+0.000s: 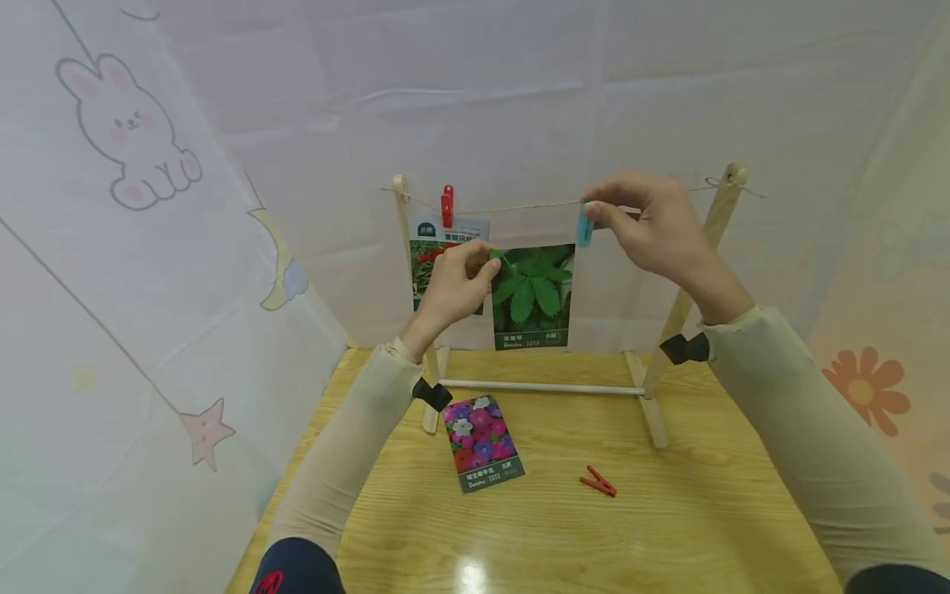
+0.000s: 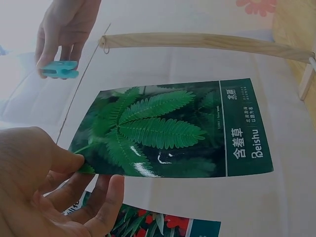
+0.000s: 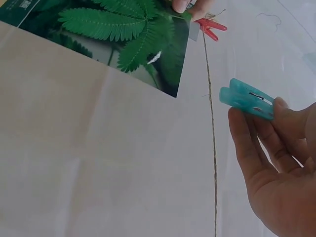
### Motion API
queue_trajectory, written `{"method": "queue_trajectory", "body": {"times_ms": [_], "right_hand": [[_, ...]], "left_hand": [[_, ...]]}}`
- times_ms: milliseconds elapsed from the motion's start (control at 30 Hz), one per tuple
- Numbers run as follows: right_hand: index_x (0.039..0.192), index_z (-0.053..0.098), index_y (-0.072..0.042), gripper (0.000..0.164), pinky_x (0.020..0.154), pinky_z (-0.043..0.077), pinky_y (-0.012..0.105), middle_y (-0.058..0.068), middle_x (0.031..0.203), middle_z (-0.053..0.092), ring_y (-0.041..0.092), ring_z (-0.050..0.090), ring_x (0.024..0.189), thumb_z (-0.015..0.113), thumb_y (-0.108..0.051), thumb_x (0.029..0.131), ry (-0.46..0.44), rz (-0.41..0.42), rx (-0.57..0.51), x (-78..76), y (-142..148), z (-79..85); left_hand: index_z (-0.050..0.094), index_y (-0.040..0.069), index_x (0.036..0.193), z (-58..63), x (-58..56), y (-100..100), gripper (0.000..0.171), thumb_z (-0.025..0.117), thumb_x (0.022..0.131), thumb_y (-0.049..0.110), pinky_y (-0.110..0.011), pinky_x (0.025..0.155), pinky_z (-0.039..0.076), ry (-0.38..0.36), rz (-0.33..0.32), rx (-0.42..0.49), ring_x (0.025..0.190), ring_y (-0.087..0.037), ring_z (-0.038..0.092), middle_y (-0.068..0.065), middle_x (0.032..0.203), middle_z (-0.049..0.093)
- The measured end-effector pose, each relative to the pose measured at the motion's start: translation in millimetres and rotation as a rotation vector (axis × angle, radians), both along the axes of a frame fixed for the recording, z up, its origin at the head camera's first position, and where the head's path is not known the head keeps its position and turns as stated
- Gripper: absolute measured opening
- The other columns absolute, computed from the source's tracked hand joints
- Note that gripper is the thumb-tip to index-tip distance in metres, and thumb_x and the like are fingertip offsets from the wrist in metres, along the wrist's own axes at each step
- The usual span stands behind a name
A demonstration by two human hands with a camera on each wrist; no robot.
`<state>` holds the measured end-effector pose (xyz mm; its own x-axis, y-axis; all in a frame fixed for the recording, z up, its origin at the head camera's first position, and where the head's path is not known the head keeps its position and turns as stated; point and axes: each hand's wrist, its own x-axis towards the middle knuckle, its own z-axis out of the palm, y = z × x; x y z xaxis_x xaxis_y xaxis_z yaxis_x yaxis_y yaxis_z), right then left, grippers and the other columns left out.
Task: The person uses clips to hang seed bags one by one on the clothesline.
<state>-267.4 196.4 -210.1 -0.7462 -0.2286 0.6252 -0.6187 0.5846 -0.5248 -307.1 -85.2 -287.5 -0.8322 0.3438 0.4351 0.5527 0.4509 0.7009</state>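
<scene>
The left hand is pinching the leaf packet at one upper corner, thumb on the printed face and fingers behind, so the packet is hanging out in the air just below the twine. The right hand is gripping a teal clothespin between thumb and fingers, close beside the twine; whether its mouth is parting, I cannot tell.

The packet is looking light and thin, stiff enough to be staying nearly flat from a single corner. Its glossy face is catching highlights (so it is probably a little slippery), and a sharp squeeze would likely be creasing it. The top edge or a corner is seeming the best place to hold, with the free corner being left bare for a clip.

On its dark green band, "Beishu" is standing beside the larger characters 含羞草; the finer print is proving too small to read. Another packet is hanging near a red clothespin behind the left hand, its heading partly covered. On the counter, a flower packet is also showing "Beishu", and a loose red peg is lying to its right.
</scene>
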Motion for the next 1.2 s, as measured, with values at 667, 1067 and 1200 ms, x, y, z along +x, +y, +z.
{"method": "queue_trajectory", "body": {"times_ms": [667,1067,1200], "right_hand": [[0.109,0.081,-0.003,0.017,0.079,0.056,0.010,0.018,0.105,0.081,-0.015,0.068,0.080,0.071,-0.017,0.104,0.008,-0.034,-0.043,-14.8,-13.9,17.9],[0.112,0.080,-0.002,0.020,0.082,0.059,0.015,0.017,0.110,0.080,-0.012,0.069,0.081,0.071,-0.019,0.105,-0.018,-0.031,-0.036,-22.2,-18.9,24.9],[0.111,0.080,-0.002,0.019,0.082,0.059,0.014,0.018,0.110,0.080,-0.011,0.070,0.081,0.070,-0.018,0.105,-0.030,-0.022,-0.051,-24.3,-20.5,27.4]], "left_hand": [[0.070,0.004,0.132,9.0,-4.3,8.4,0.027,0.061,0.111,0.018,-0.036,0.072,0.062,-0.014,0.012,0.006,0.085,-0.031,0.076,-0.013,0.111,0.077],[0.069,0.003,0.135,14.1,-4.4,10.4,0.029,0.061,0.111,0.016,-0.034,0.073,0.063,-0.005,0.010,0.017,0.082,-0.029,0.074,-0.015,0.114,0.077],[0.068,0.004,0.136,15.1,-4.8,11.1,0.030,0.060,0.111,0.017,-0.033,0.075,0.063,-0.022,0.018,0.019,0.087,-0.031,0.075,-0.014,0.119,0.076]]}}
